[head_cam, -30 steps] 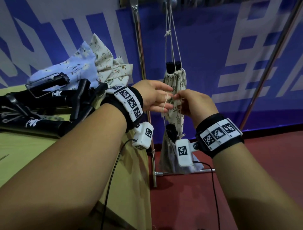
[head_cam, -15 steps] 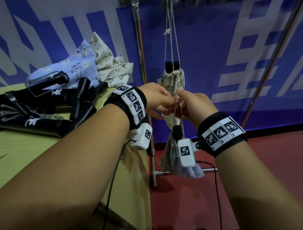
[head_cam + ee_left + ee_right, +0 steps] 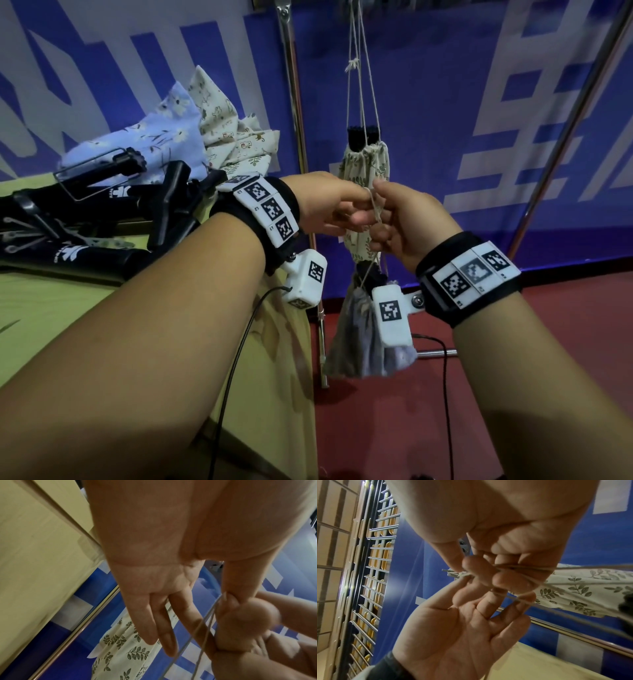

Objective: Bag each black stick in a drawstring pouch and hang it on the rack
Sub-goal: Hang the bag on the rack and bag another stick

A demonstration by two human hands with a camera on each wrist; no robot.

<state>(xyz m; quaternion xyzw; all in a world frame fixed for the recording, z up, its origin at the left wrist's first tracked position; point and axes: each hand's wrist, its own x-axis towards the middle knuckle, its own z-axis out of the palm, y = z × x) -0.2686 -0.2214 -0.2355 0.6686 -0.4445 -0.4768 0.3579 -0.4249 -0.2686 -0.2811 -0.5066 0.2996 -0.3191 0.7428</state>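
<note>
In front of the hung leaf-print pouch (image 3: pixel 365 178), a cord (image 3: pixel 375 219) is pinched by the left hand (image 3: pixel 329 205) between thumb and forefinger, other fingers straight, and gripped by the curled right hand (image 3: pixel 407 229). The grey pouch (image 3: pixel 359 346), stick tip (image 3: pixel 368 274) apparently protruding, dangles below it. Step: cord being readied for hanging. Next: loop must be lifted onto the rack (image 3: pixel 291 85).

Both forearms reach forward, wrists banded. The left hand (image 3: pixel 329 205) pinches between thumb and forefinger, its other fingers (image 3: pixel 164 635) straight; the right hand (image 3: pixel 404 229) is curled, fingertips meeting the left's.
</note>
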